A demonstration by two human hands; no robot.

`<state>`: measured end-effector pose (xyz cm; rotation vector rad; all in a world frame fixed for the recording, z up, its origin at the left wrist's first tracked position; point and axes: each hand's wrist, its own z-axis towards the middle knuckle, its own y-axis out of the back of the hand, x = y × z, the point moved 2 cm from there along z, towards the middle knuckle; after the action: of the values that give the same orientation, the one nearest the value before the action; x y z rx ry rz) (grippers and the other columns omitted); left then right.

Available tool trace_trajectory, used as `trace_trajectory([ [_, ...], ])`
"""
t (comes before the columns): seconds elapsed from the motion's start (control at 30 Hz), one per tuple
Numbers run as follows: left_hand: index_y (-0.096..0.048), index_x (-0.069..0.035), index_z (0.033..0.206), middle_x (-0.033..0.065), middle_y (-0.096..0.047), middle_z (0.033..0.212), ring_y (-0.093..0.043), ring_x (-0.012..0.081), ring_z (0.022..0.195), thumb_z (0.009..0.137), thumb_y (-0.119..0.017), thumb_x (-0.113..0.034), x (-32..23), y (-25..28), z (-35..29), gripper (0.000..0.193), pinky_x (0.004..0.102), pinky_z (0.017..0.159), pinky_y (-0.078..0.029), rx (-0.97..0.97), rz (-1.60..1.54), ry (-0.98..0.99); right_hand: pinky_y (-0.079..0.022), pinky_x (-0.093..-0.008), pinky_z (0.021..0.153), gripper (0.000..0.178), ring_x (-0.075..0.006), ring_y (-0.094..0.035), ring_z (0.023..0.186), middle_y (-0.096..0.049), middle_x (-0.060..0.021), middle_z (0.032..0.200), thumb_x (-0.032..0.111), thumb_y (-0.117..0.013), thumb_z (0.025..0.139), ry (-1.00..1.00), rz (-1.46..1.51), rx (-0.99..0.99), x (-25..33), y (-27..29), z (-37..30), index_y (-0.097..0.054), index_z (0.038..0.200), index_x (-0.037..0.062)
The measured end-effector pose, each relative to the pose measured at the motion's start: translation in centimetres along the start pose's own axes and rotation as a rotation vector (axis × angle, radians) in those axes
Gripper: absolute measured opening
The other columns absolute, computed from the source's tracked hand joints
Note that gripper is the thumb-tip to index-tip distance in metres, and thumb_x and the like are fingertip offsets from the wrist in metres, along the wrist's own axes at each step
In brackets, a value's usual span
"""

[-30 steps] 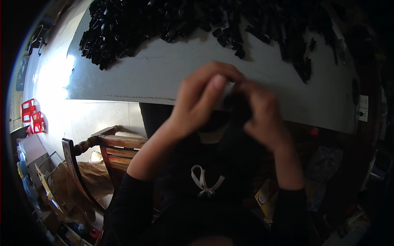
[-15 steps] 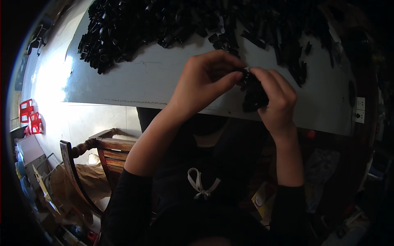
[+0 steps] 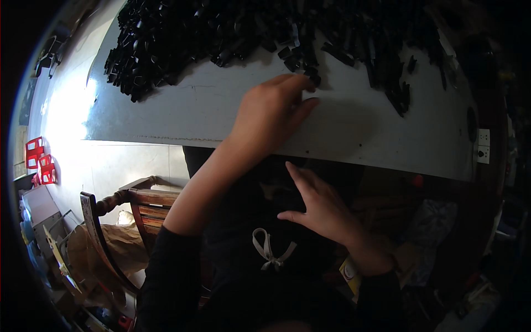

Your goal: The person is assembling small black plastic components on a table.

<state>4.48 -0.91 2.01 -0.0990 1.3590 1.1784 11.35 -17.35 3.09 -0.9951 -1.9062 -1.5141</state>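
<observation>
My left hand is over the table, thumb and fingers apart. Its fingertips are beside a small black piece at the near end of a short line of such pieces; whether they touch it I cannot tell. Below the table's front edge, over my dark lap, my right hand has its fingers stretched and thumb spread, holding nothing I can see. A large heap of small black plastic-looking parts covers the far side of the grey-white table. Longer black strips lie at its right end.
A wooden chair with brown paper on it stands at my left. Red plastic stools are on the floor farther left. A wall socket is at the table's right end. Boxes crowd the lower left.
The black clump that was in my right hand is out of sight. That hand has dropped from the table to above my lap and opened. My left hand has shifted slightly left.
</observation>
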Motion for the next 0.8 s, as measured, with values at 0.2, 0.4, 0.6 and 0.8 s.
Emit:
trace_trajectory([
  [0.2,-0.059,-0.007,0.088,0.0087,-0.062,0.081,-0.066,0.0265,0.074,0.078,-0.063,-0.013,0.2,-2.7,3.1,0.012,0.0367,0.058,-0.053,-0.073,0.506,-0.15,-0.052,-0.0289,0.064,0.022,-0.0183,-0.067,0.078,-0.067,-0.0101,0.093,0.012,-0.069,0.082,0.203,-0.28,-0.465,-0.8,7.7,5.9,-0.064,0.1,0.0014],
  [0.4,-0.06,-0.007,0.084,0.0093,-0.061,0.086,-0.066,0.0265,0.073,0.075,-0.06,-0.008,1.0,-1.2,1.5,0.009,0.0368,0.059,-0.053,0.015,0.533,-0.144,-0.053,-0.0374,0.065,0.019,-0.0297,-0.065,0.081,-0.062,-0.0098,0.096,0.011,-0.063,0.085,0.218,-0.858,-0.662,-3.7,10.3,16.6,-0.057,0.102,0.0067],
  [0.6,-0.059,-0.007,0.084,0.0081,-0.061,0.086,-0.064,0.0254,0.073,0.076,-0.066,-0.013,0.8,0.0,-0.4,0.012,0.0361,0.061,-0.053,0.001,0.461,-0.199,-0.055,-0.0363,0.066,0.032,-0.0275,-0.066,0.082,-0.062,-0.0112,0.095,0.009,-0.063,0.084,0.364,-0.604,-0.737,-3.8,9.1,12.9,-0.055,0.115,0.008],
  [0.8,-0.062,-0.004,0.086,0.0077,-0.062,0.089,-0.065,0.0241,0.078,0.073,-0.071,-0.003,0.0,1.8,-3.2,0.015,0.0331,0.067,-0.054,-0.033,-0.082,-0.102,-0.052,-0.0299,0.066,0.028,-0.0182,-0.065,0.084,-0.065,-0.0094,0.095,0.006,-0.067,0.083,0.144,-0.398,-0.543,-4.4,7.8,4.9,-0.062,0.11,0.0019],
])
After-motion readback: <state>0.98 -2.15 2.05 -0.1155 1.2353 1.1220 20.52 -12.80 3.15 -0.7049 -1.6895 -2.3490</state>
